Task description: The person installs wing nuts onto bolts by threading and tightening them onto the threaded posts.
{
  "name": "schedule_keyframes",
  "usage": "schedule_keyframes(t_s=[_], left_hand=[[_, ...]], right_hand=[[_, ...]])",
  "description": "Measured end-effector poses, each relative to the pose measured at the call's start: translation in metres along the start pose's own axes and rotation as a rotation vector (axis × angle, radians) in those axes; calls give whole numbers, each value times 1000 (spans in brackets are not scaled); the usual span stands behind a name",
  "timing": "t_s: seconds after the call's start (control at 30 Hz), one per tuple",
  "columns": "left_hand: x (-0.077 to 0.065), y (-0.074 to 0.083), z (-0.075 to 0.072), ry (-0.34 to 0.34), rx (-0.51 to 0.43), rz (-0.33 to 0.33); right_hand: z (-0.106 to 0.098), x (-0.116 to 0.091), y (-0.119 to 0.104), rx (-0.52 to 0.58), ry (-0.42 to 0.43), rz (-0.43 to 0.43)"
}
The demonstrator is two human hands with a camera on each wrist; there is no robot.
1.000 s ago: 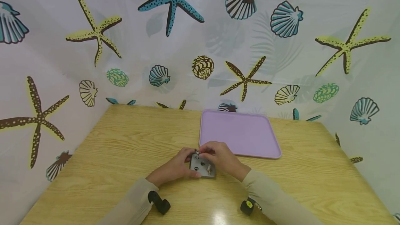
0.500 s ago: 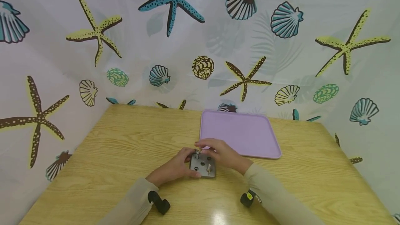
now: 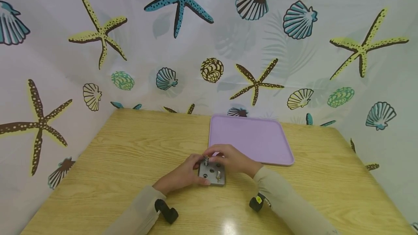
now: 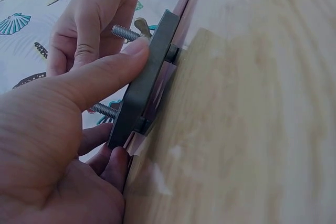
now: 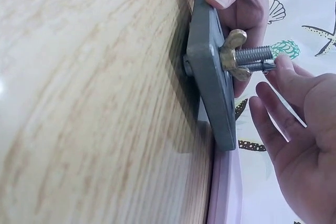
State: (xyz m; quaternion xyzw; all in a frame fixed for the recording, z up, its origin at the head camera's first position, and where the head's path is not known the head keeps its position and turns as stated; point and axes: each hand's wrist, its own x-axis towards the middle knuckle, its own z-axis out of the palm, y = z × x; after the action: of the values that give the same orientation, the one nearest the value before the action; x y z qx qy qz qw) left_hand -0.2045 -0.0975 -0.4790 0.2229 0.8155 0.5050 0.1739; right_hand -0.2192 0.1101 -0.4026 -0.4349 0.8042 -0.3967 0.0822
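Observation:
A grey metal plate (image 3: pixel 213 182) with several holes is held by my left hand (image 3: pixel 183 177), thumb on its near edge and fingers at the far side. Two threaded bolts stand up through it. A brass wing nut (image 5: pixel 229 56) sits low on the near bolt (image 5: pixel 254 54), close to the plate. At the far bolt's tip is a small silvery nut (image 5: pixel 269 65), its exact shape too small to tell. My right hand (image 3: pixel 233 159) pinches that nut between thumb and forefinger. In the left wrist view, bolt heads (image 4: pixel 172 53) show under the plate, which sits just above the table.
A lilac tray (image 3: pixel 251 139) lies behind the plate, near the right forearm. The wooden table (image 3: pixel 147 137) reaches back to a curtain (image 3: pixel 196 53) printed with starfish and shells, which also closes off both sides.
My right hand's fingers lifted and spread at the far bolt's tip, then came together on the nut again. The left hand and the plate have stayed in place.

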Motion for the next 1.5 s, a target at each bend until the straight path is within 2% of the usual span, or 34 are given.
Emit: schedule_keyframes(t_s=[0.17, 0.43, 0.67, 0.77, 1.17, 1.5], left_hand=[[0, 1, 0, 0, 8, 1], [0, 2, 0, -2, 7, 18], [-1, 1, -1, -8, 6, -19], [-3, 1, -2, -11, 0, -37], [-3, 2, -1, -20, -59, -38], [-4, 3, 0, -17, -33, -51]], right_hand=[[2, 1, 4, 2, 22, 10], [8, 1, 9, 29, 84, 93], [18, 2, 39, 25, 138, 113], [18, 1, 43, 11, 148, 117], [16, -8, 44, -75, 217, 97], [18, -8, 36, -18, 227, 122]])
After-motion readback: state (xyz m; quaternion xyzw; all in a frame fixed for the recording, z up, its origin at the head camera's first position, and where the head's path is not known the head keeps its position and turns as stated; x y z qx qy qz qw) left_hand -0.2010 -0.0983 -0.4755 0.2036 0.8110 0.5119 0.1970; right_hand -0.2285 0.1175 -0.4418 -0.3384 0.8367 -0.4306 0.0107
